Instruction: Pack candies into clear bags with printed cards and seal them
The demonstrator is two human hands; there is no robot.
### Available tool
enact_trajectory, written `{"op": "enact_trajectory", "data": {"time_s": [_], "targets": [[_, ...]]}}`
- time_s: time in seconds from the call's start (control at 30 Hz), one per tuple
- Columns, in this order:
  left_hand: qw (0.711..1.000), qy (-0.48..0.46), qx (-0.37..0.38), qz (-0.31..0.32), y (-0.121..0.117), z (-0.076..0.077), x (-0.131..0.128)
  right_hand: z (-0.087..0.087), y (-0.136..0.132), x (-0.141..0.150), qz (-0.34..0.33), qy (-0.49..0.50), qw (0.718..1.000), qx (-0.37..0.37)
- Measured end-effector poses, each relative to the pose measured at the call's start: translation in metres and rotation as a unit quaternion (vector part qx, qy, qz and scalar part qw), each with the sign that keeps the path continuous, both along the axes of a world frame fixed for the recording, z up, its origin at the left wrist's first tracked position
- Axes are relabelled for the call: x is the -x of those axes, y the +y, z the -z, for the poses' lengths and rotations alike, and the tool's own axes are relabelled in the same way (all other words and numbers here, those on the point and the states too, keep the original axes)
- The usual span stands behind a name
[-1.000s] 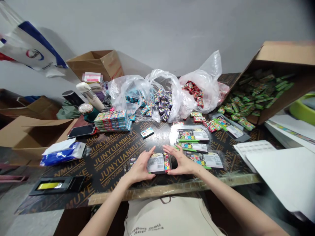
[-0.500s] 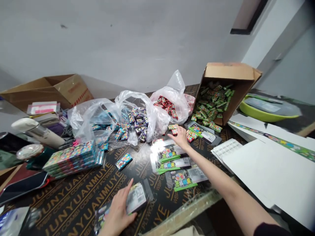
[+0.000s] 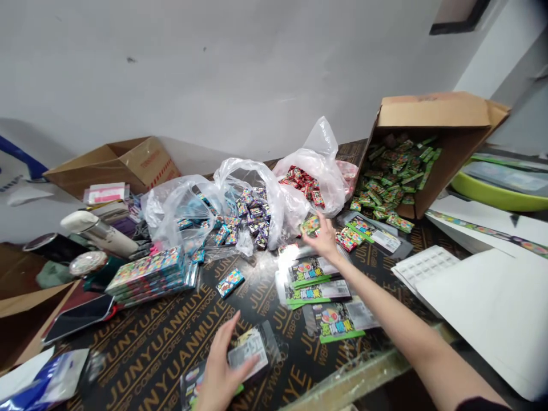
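My left hand lies flat, fingers spread, on a clear-sleeved printed pack near the table's front edge. My right hand is stretched far forward and pinches a small green and red packet, lifted just in front of the plastic bag of red packets. Three flat green-edged card packs lie in a row beneath my right forearm. More small packets are scattered right of that hand.
A tipped cardboard box spills green packets at right. Two bags of blue and purple packets sit at centre, a stack of colourful boxes at left, one loose box, white sheets at right, bottles and open boxes at left.
My right hand left the pack, reached to the scattered packets by the red bag and picked one up. My left hand stays pressed on the pack. The view swung right.
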State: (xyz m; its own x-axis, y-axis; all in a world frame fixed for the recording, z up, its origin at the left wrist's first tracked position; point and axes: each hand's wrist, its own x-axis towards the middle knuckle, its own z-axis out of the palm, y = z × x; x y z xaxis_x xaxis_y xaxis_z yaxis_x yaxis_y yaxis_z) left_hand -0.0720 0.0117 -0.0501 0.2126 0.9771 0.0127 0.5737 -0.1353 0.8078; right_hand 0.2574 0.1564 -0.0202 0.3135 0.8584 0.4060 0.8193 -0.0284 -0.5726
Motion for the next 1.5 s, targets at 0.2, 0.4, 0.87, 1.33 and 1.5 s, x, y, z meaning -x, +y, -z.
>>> {"op": "enact_trajectory", "data": {"time_s": [0.2,0.4,0.87,1.33,1.5], "targets": [[0.911,-0.36,0.17,-0.105,0.018,-0.027,-0.077,-0.011,-0.12,0.092,-0.278,0.054,0.959,0.026],[0.864,-0.43,0.205,-0.162,0.015,-0.036,-0.065,-0.011,-0.161,0.08,-0.318,0.062,0.941,0.098],[0.987,0.115,-0.027,0.111,-0.022,-0.019,0.014,0.009,-0.156,0.088,-0.382,-0.054,0.921,0.051],[0.995,0.056,-0.078,0.026,-0.03,-0.017,0.016,0.02,-0.149,0.115,-0.413,0.164,0.894,0.06],[0.977,-0.124,-0.052,-0.164,-0.016,-0.013,-0.019,-0.008,-0.153,0.159,-0.234,0.583,0.774,0.077]]}}
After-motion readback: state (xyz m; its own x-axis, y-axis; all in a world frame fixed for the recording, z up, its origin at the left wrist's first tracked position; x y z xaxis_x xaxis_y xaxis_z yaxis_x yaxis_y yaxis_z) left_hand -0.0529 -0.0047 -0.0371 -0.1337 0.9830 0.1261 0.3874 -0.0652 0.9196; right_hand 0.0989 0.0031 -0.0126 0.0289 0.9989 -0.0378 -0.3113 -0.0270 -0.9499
